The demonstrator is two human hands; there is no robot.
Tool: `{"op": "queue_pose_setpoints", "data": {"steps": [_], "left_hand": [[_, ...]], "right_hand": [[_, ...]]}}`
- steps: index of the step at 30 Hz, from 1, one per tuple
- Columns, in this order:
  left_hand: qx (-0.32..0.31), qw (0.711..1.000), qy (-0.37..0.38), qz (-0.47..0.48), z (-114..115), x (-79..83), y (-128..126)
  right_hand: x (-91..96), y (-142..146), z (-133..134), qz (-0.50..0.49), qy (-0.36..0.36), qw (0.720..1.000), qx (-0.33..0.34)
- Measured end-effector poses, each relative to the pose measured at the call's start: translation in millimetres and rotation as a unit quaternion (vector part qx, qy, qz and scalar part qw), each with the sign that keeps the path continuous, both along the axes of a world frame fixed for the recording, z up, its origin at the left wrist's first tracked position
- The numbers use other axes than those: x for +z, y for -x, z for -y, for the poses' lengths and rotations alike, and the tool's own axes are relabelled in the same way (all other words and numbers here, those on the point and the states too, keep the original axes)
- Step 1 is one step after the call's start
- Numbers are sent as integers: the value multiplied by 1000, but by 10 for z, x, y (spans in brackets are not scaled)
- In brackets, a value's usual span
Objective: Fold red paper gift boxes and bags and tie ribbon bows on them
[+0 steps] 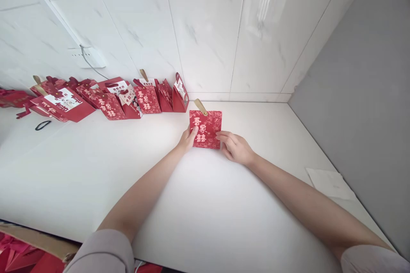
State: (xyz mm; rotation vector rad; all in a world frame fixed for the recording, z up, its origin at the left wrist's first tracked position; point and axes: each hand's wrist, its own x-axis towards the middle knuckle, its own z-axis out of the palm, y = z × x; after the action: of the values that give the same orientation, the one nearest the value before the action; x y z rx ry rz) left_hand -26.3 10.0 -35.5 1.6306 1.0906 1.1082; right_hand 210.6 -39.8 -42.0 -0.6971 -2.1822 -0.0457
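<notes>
A red gift box (211, 126) with pale Chinese characters, a flower pattern and a gold strap handle (200, 106) stands upright on the white table. My left hand (188, 138) grips its left edge, the thumb lying on the front face. At its right edge, my right hand (235, 147) touches the front with its fingertips; the fingers are bent and the palm side is partly hidden. Just left of this box, a row of similar red gift boxes (147, 99) lines the wall, some with gold straps, others with red ribbons.
A black loop (42, 125) lies at the table's left. White paper sheets (331, 183) rest near the grey panel (368, 94) on the right. A wall socket (87, 58) has a grey cable. Below the front edge, a cardboard box (38, 239) holds red items.
</notes>
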Motion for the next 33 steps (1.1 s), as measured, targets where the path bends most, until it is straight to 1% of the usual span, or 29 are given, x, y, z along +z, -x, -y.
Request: {"op": "queue_pose_setpoints", "data": {"steps": [2,5,7,10,13,16,17,19,21,23,25,28,30,33], "left_hand": [[0,1000,9,2,2,5,9],[2,1000,22,7,24,30,9],[3,999,36,14,45,61,5],[8,998,56,36,63,120,3],[18,995,73,64,58,161,-12],[49,991,89,89,74,155,-86],[62,989,92,98,94,145,-127],[84,985,95,118,155,123,-217],[89,981,100,139,228,109,-294],[81,978,112,157,286,104,-334],[72,973,126,177,313,99,-338],[74,965,138,211,301,87,-314],[73,958,145,237,276,85,-301],[42,943,173,282,247,112,-290]], "right_hand": [[-27,23,-8,-99,78,992,-31],[-40,34,-53,-157,131,976,-72],[-33,19,-101,-200,170,959,-103],[-26,-20,-188,-274,229,924,-139],[-45,-6,-257,-344,286,883,-141],[-89,139,-244,-439,335,822,-142],[-103,214,-216,-471,350,798,-138],[-120,372,-128,-516,382,758,-109],[-113,494,-20,-548,410,726,-74],[-84,542,72,-570,427,700,-43],[-42,525,121,-576,446,685,-11],[21,451,103,-565,477,672,28],[49,415,57,-559,497,662,44],[62,400,0,-556,519,647,55]]}}
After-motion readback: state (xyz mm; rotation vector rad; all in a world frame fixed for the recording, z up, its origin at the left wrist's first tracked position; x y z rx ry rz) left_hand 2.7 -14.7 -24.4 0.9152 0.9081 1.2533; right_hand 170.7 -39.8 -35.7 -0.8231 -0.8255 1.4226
